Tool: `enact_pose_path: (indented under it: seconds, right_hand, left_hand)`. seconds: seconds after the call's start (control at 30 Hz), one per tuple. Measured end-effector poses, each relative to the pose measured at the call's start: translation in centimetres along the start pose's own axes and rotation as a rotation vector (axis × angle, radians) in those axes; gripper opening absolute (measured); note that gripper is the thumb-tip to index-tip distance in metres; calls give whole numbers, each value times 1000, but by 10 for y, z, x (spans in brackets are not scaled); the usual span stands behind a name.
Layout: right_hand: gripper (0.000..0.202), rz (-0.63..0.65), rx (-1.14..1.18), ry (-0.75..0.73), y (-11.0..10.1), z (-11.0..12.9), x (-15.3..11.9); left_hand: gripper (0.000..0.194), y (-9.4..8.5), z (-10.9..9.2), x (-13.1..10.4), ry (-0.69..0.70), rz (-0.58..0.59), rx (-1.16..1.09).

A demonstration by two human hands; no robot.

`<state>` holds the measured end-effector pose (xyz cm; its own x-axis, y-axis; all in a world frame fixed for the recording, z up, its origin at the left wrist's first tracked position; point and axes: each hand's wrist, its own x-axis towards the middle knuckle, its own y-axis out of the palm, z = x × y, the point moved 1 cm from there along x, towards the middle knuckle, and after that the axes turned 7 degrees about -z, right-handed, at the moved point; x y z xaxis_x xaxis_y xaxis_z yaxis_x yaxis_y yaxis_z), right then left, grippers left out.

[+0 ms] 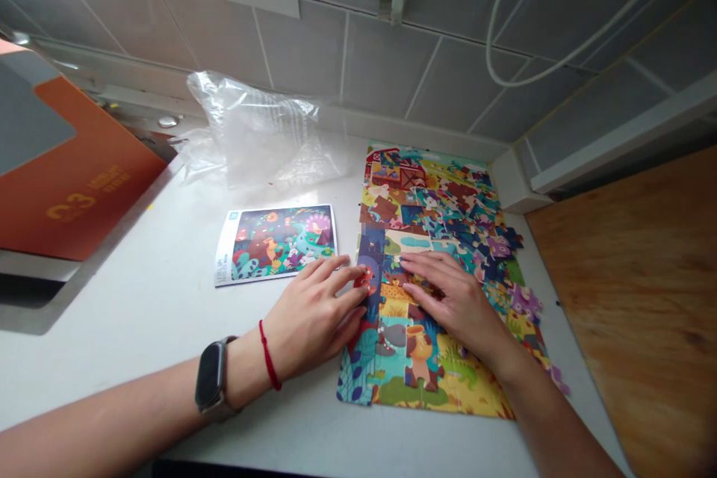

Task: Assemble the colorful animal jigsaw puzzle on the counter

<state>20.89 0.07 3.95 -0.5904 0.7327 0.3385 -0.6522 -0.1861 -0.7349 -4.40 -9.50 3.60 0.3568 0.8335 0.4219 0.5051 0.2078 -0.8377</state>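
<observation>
My left hand (319,308) and right hand (460,297), fingers parted, touch the puzzle (397,321). It lies near the right edge of the desk (140,328).

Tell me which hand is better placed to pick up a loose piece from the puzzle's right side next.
Probably the right hand: it lies over the puzzle, close to the loose pieces. The left hand is at the puzzle's left edge, farther from them.
</observation>
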Motion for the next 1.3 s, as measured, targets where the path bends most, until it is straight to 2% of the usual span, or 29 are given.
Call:
enact_pose_path:
  seconds: [1.3]
  right_hand:
    - [32,-16,12,-25,1,-1,-1]
  left_hand:
    - [25,0,0,1,5,-10,-11]
